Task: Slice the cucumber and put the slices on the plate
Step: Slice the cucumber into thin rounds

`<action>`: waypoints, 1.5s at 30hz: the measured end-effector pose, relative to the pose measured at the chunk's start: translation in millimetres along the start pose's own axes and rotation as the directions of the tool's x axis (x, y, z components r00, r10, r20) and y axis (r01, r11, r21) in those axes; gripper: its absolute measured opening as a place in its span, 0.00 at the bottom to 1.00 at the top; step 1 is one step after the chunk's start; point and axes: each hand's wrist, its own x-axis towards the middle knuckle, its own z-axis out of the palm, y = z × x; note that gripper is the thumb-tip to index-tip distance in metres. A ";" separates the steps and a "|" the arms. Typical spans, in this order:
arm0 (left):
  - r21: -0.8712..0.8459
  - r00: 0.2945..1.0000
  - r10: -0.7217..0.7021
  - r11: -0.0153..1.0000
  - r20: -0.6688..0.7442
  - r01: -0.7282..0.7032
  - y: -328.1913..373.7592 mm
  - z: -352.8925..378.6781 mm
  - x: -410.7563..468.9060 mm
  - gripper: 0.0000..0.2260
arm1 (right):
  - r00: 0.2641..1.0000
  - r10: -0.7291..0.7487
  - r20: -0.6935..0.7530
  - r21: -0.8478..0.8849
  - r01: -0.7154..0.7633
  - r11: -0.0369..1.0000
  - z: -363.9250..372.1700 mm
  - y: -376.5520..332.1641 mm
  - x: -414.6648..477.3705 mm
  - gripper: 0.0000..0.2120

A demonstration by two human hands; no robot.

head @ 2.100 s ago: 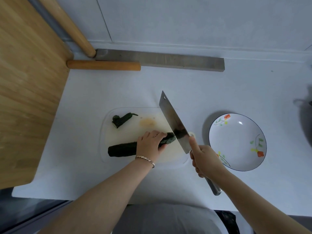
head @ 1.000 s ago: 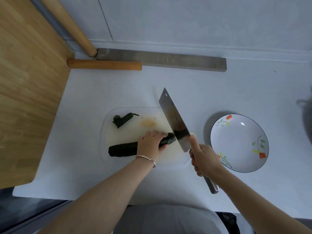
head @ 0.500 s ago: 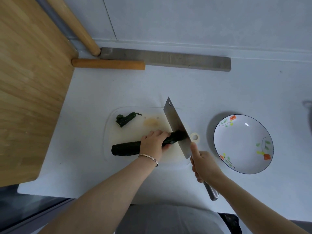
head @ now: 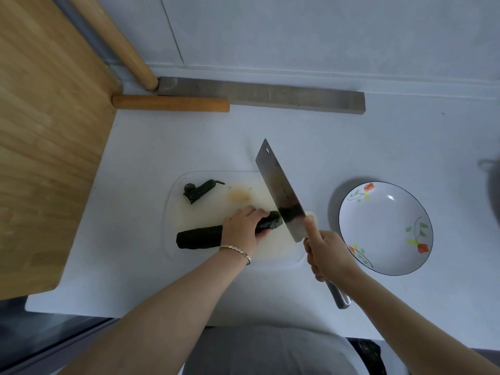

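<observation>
A dark green cucumber [head: 198, 236] lies lengthwise on the white cutting board [head: 178, 204]. My left hand [head: 242, 228] grips its right part, fingers curled over it. My right hand [head: 326, 254] holds the handle of a steel cleaver [head: 280, 190], forefinger laid along the blade's side. The blade stands tilted just right of the cucumber's cut end. One pale slice [head: 311, 215] lies beside the blade at the board's right edge. A cut-off stem end [head: 198, 191] sits at the board's back left. The white flowered plate [head: 385, 231] stands to the right, with nothing on it.
A large wooden board [head: 46, 136] covers the left side. A wooden rolling pin [head: 170, 103] and a grey metal bar [head: 270, 97] lie along the back wall. A second wooden rod [head: 121, 47] leans at the back left. A dark object [head: 493, 185] shows at the right edge.
The cleaver came down through the cucumber's end half a second ago, leaving one slice, and has since lifted again. My left hand kept its grip on the cucumber.
</observation>
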 end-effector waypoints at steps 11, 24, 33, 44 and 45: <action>-0.011 0.998 0.020 1.000 -0.058 -0.021 -0.4 3.4 -1.1 0.12 | 0.999 0.037 -0.032 -0.122 -0.040 0.992 3.0 16.7 -0.6 0.26; -0.054 0.993 0.063 0.996 -0.099 -0.069 -4.9 1.4 -3.7 0.14 | 1.000 0.028 -0.013 0.024 -0.028 0.999 10.9 13.1 8.7 0.26; -0.114 0.994 0.022 0.993 -0.104 -0.034 -0.7 -1.0 -3.3 0.11 | 1.000 -0.004 0.005 0.035 0.004 0.999 5.9 3.2 -2.3 0.27; -0.132 0.995 0.022 0.991 -0.096 -0.035 -0.8 -2.6 -4.0 0.12 | 0.999 0.040 -0.001 -0.068 -0.040 0.997 4.3 15.1 -1.9 0.25; -0.137 0.995 0.022 0.990 -0.098 -0.036 -0.5 -3.3 -3.7 0.12 | 0.999 0.046 0.000 -0.064 -0.045 0.997 6.2 15.5 1.1 0.25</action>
